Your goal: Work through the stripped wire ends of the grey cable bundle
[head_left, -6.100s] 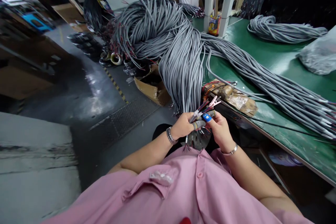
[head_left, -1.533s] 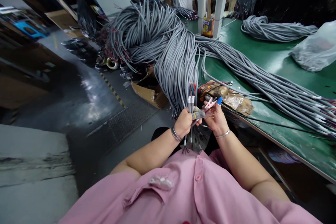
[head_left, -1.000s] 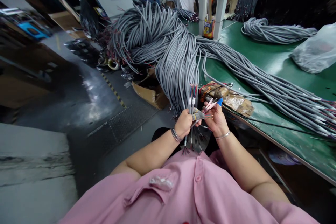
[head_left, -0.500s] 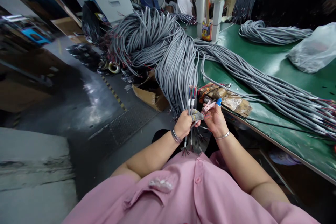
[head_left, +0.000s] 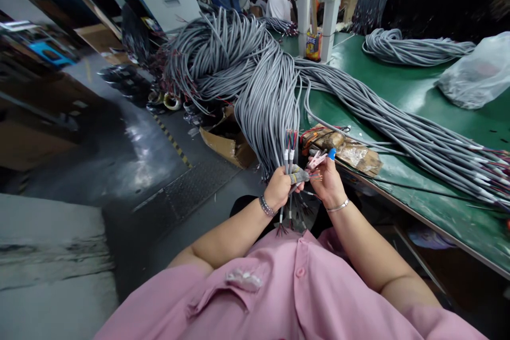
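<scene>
My left hand [head_left: 278,189] is closed around a few grey cables [head_left: 289,166], whose stripped ends show coloured wires and white bands pointing up. A grey and yellow cover wraps its thumb, and fine bare wire ends [head_left: 316,176] stick out just past it. Close by on the right, my right hand [head_left: 329,185] pinches a small pink clip-like tool [head_left: 317,160] between thumb and fingers; its exact kind is unclear. The right thumb wears a blue cap [head_left: 331,154]. More cable ends with dark wires [head_left: 282,229] hang below the hands. The fingertips are partly hidden.
A large heap of grey cables [head_left: 266,90] drapes over the edge of the green table [head_left: 346,56]. A long cable bundle [head_left: 382,111] runs right. A taped wooden block [head_left: 358,156] lies by the table edge. An open carton [head_left: 223,143] stands on the floor. A person [head_left: 279,0] sits behind.
</scene>
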A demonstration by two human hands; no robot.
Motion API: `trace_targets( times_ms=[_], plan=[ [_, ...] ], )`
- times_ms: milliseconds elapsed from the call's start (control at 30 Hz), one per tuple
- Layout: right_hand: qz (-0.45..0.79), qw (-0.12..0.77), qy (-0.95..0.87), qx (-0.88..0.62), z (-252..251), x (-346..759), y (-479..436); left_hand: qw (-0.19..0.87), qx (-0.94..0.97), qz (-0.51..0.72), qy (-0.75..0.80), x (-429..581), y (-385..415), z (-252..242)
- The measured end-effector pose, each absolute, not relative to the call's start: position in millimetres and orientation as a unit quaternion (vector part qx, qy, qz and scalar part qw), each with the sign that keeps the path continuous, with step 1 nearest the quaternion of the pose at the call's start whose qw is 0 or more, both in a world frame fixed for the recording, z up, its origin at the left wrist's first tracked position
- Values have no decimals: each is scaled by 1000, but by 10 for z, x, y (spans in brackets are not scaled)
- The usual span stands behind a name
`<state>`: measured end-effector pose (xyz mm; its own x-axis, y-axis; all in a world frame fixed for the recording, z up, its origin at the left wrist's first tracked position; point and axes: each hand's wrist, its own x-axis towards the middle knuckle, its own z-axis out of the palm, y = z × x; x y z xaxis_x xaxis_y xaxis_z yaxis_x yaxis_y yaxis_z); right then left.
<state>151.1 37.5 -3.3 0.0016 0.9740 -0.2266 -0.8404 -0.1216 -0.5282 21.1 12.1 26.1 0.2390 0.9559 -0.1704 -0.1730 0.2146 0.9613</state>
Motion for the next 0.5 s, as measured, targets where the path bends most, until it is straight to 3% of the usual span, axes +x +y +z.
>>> trace_targets(
  times_ms=[267, 500],
  plan=[
    [736, 606, -156, -259, 35, 1607, 274, 627, 455, 474, 419, 126, -42, 309],
    [705, 630, -176, -275, 86, 1609, 242, 602, 441, 516, 421, 161, -80, 276]
  ],
)
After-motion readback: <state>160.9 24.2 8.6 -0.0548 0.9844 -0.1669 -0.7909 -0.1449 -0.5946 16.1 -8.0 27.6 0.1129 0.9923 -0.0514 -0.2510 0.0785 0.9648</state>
